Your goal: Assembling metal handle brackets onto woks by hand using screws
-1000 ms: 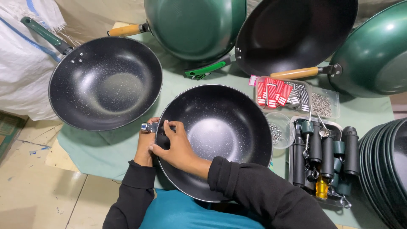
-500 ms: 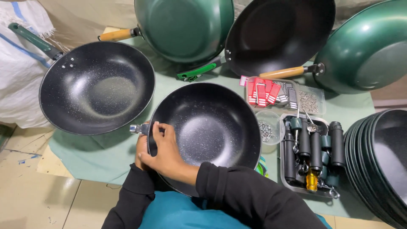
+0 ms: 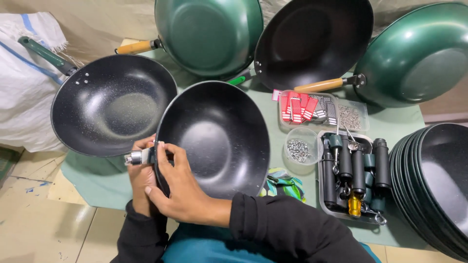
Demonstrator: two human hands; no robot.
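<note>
Hands meet at a tilted black wok [image 3: 214, 141]; right hand [image 3: 183, 192] grips its rim; left hand [image 3: 142, 175] grips the metal handle fitting [image 3: 139, 157]; tray of black handles [image 3: 358, 178] nearby.

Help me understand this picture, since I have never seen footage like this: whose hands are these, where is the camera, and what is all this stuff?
The camera sits on a person's head and looks down, so the black sleeves and hands are that person's own. There is no machine here.

The right hand grips the rim of a black handleless wok, tilted up towards the camera. The left hand holds a small metal fitting against that rim.

They work over a green cloth. On it lie a finished wok with a green handle, more woks leaning behind, a round tub of small metal parts, a tray of black handles, a clear box with red and grey pieces, and a stack of bare woks at the right.
</note>
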